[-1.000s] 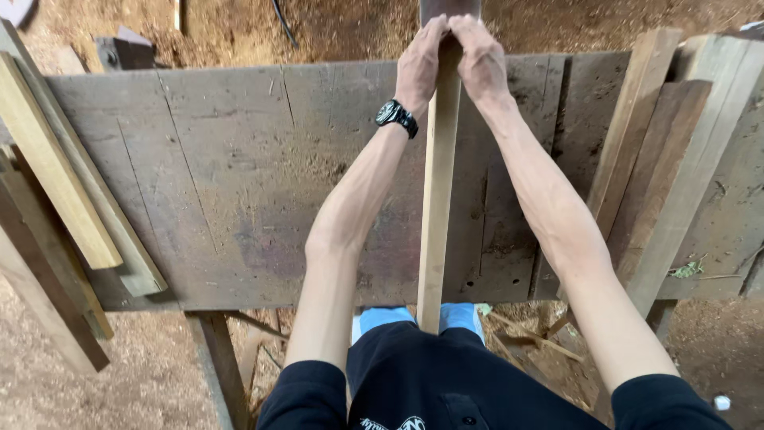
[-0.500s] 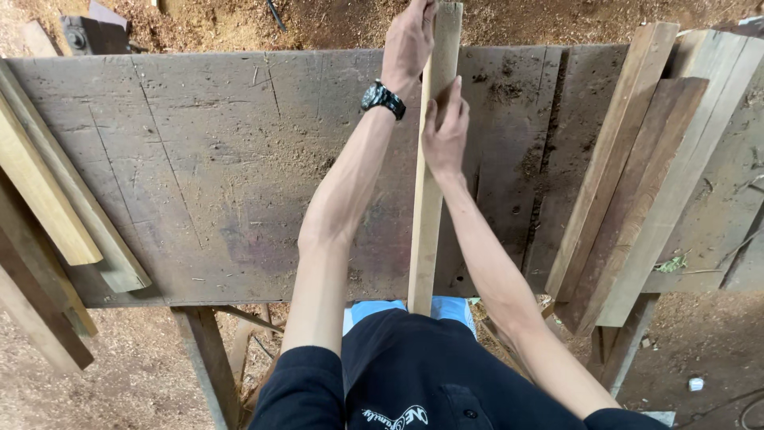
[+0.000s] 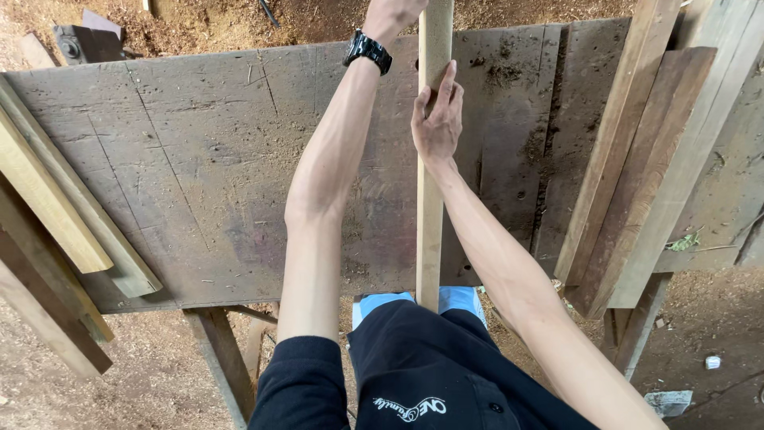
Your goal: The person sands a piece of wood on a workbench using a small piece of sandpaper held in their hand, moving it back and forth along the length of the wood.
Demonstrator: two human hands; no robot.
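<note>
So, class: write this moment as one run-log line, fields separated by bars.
left hand: on wood strip, far end | right hand: gripping strip mid-length | strip: lengthwise on worn workbench | planks: stacked at right

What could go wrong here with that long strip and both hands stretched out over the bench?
The wooden strip overhangs the workbench near edge, so it may tip or swing. The right hand grips rough wood bare, so splinters are possible. The leaning planks beside the right arm could get knocked and slide.
</note>
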